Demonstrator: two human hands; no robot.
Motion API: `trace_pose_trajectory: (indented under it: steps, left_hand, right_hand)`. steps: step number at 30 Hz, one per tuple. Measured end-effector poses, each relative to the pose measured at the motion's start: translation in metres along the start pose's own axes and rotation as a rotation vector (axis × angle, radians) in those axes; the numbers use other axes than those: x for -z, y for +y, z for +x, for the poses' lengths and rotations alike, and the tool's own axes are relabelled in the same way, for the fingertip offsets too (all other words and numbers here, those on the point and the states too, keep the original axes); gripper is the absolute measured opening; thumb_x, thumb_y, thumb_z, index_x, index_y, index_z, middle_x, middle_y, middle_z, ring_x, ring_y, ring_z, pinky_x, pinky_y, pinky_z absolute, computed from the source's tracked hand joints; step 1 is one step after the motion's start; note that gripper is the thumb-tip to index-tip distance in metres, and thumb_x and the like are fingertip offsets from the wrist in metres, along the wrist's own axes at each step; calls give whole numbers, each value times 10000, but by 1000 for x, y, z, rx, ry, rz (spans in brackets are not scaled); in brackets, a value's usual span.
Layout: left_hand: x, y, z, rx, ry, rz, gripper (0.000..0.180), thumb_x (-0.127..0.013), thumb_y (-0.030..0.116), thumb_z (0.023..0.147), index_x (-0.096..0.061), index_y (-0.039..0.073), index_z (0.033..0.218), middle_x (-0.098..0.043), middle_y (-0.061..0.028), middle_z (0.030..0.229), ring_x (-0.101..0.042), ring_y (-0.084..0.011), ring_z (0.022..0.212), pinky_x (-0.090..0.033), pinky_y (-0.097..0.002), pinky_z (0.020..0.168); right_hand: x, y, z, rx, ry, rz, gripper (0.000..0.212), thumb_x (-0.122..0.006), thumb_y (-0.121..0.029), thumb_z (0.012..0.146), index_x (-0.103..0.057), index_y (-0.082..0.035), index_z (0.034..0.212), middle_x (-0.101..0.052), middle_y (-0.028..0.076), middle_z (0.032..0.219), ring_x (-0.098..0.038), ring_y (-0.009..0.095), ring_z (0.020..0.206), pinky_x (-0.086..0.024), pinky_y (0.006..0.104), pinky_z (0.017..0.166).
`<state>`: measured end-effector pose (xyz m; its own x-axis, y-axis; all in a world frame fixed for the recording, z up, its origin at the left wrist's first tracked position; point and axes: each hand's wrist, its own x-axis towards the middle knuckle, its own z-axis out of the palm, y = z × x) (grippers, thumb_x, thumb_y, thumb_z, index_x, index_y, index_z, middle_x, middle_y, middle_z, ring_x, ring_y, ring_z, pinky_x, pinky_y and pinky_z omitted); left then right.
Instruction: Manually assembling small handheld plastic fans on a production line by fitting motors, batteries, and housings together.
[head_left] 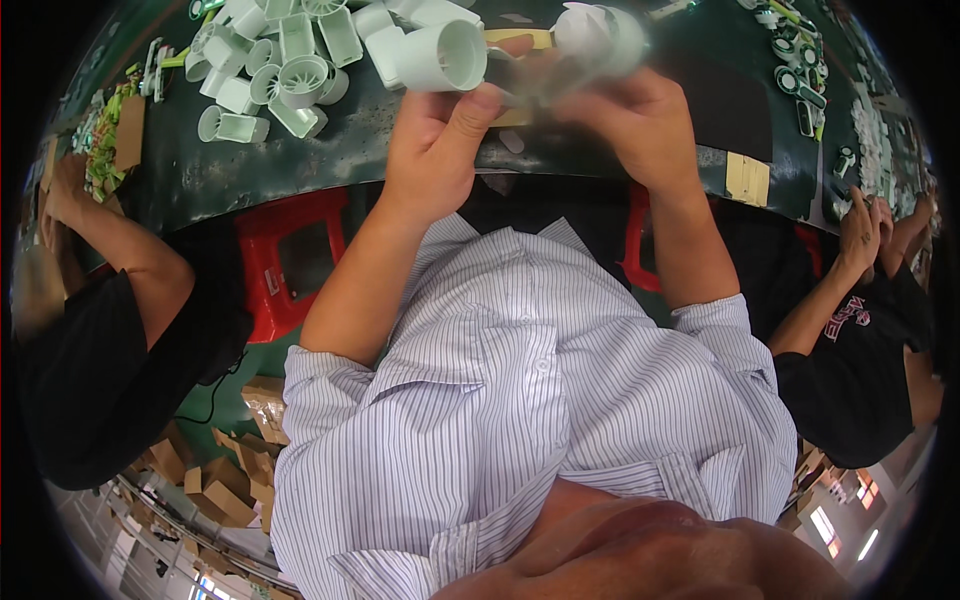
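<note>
My left hand (pixel 440 145) is closed on a pale green plastic housing (pixel 440 57), a round cup whose open mouth faces right. Its thumb lies along the lower edge, and fingertips show past the mouth. My right hand (pixel 640 120) is smeared by motion, so its finger grip cannot be made out. Beside that hand is a whitish round plastic part (pixel 600 40), partly blurred; whether it is held is unclear. A pale yellow piece (pixel 515 38) lies between the hands, partly hidden by the left fingers.
Several pale green housings (pixel 300 80) are heaped at the table's left. A dark sheet (pixel 735 110) and a yellowish block (pixel 747 180) lie right. Co-workers' arms (pixel 140 235) are at both sides. Red stools (pixel 275 270) stand below the table edge, cardboard boxes (pixel 222 492) at lower left.
</note>
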<state>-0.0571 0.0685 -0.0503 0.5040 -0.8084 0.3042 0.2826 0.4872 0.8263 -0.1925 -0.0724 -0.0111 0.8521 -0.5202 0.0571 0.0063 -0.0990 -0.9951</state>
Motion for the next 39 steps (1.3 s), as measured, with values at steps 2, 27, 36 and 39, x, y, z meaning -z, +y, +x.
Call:
trace_pose_trajectory:
  steps: [2, 27, 36, 39]
  left_hand:
    - [2, 1, 1, 22, -77, 66, 409, -469, 233, 1014, -404, -25, 1324, -507, -183, 1326, -533, -292, 1214, -449, -446, 1029]
    - [-2, 2, -2, 72, 39, 125, 389, -548, 232, 988, -463, 6, 1293, -613, -82, 1089, -621, -156, 955, -547, -298, 756]
    - [-5, 6, 5, 25, -22, 68, 386, -471, 247, 1016, -426, -9, 1300, -564, -157, 1228, -578, -258, 1150, -484, -407, 994]
    - [-4, 6, 4, 9, -30, 76, 377, -480, 233, 1013, -428, -10, 1296, -569, -151, 1218, -591, -246, 1125, -496, -397, 976]
  right_hand:
    - [0, -2, 0, 6, -1, -12, 296, -740, -72, 803, -686, 13, 1081, -718, 77, 901, -668, 115, 836, -527, 256, 757]
    - [-5, -12, 4, 101, 4, -283, 321, -740, -100, 811, -677, 25, 1100, -718, 89, 933, -679, 127, 834, -542, 246, 748]
    - [-5, -10, 2, 87, 41, -156, 324, -733, -89, 818, -669, 28, 1113, -715, 93, 959, -676, 141, 862, -540, 255, 778]
    - [-6, -11, 2, 104, 42, -157, 325, -733, -85, 817, -668, 26, 1116, -714, 97, 974, -679, 145, 884, -542, 260, 798]
